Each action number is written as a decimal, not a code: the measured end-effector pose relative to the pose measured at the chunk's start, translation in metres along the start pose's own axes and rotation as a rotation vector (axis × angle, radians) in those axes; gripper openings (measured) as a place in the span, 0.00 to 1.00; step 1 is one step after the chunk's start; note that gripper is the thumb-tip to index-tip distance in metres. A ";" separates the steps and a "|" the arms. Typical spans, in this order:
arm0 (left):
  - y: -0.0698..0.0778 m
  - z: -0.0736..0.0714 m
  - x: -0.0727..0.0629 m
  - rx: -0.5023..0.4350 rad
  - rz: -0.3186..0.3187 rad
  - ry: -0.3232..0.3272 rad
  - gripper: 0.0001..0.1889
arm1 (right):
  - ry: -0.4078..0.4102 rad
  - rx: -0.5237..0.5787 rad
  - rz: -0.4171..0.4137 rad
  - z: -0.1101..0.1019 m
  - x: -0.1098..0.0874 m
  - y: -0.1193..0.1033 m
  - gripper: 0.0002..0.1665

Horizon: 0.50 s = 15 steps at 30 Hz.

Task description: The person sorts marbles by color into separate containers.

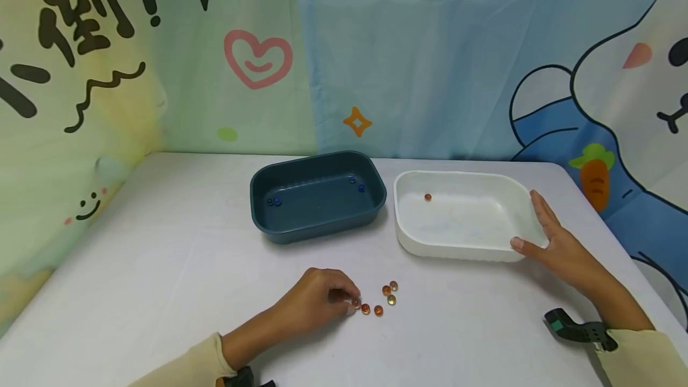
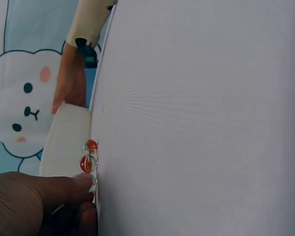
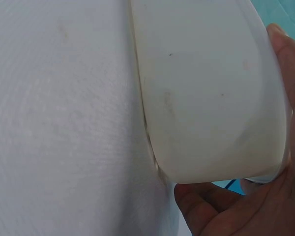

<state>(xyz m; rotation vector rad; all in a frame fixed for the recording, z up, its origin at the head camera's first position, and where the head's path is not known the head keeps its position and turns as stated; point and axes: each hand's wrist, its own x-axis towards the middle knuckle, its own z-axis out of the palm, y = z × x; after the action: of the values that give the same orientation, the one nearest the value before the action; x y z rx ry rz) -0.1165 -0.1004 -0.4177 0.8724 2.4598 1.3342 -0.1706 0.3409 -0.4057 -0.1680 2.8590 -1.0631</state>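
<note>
My left hand [image 1: 319, 297] is low over the table, thumb and fingertips pinching an orange glass marble [image 1: 356, 303]. In the left wrist view that marble [image 2: 94, 184] peeks out past the thumb, beside two red-and-clear marbles. Just right of the fingertips lies a loose group of several marbles [image 1: 378, 310], orange and amber. My right hand [image 1: 564, 249] grips the right end of a white plastic tub [image 1: 457, 251], thumb at the front corner and fingers along the side. The right wrist view shows fingers curled round the tub's end [image 3: 211, 147]. One orange marble [image 1: 427, 197] sits inside the tub.
A dark teal tub [image 1: 317, 232] stands left of the white one, with several blue marbles [image 1: 277, 201] on its bottom. Both stand on a white-covered table [image 1: 161, 243], and a printed cloth backdrop [image 1: 430, 46] hangs behind it.
</note>
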 end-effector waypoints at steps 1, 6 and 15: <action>0.000 0.001 0.001 -0.001 0.004 -0.001 0.09 | 0.003 -0.002 -0.001 0.000 0.000 0.000 0.61; 0.002 0.003 0.004 0.024 0.020 -0.021 0.11 | 0.008 0.000 -0.005 0.000 -0.001 -0.001 0.61; 0.003 0.002 0.006 0.055 0.020 -0.005 0.06 | 0.007 0.003 -0.013 0.000 -0.001 0.000 0.61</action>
<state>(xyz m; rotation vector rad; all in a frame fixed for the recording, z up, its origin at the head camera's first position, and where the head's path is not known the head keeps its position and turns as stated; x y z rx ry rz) -0.1190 -0.0943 -0.4163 0.9141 2.5013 1.2741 -0.1699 0.3413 -0.4056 -0.1830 2.8659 -1.0722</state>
